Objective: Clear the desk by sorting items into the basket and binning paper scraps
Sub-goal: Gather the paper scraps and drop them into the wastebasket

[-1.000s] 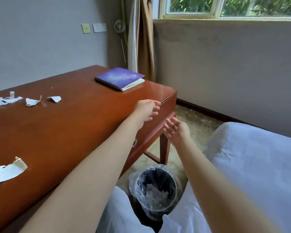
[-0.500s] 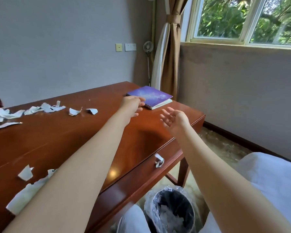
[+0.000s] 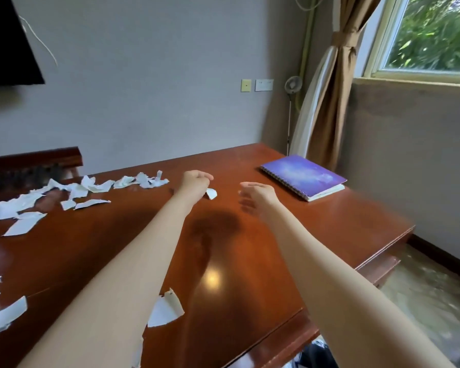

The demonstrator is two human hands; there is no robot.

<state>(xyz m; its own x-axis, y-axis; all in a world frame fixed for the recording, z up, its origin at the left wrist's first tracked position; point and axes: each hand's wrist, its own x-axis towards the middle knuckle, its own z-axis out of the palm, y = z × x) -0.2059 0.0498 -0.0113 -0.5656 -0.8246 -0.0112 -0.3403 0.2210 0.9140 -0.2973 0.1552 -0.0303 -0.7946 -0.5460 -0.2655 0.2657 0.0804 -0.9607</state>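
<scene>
paper scrap (image 3: 211, 193) beside left hand (image 3: 194, 181)

Grey walls (image 3: 157, 102) meet at a tied brown curtain (image 3: 327, 115) beside a bright window (image 3: 433, 35) full of green leaves. Daylight glints off the polished wooden tabletop (image 3: 263, 248). A pale mottled floor (image 3: 422, 301) lies to the right.

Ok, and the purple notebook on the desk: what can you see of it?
The notebook is closed and lies flat on the wooden desk, near its far right corner. Its cover is purple-blue with a cloudy, starry pattern. A wire spiral binds its left edge; pale page edges show on its near right side. Nothing lies on it; the right hand, nearest to it, does not touch it.
</scene>
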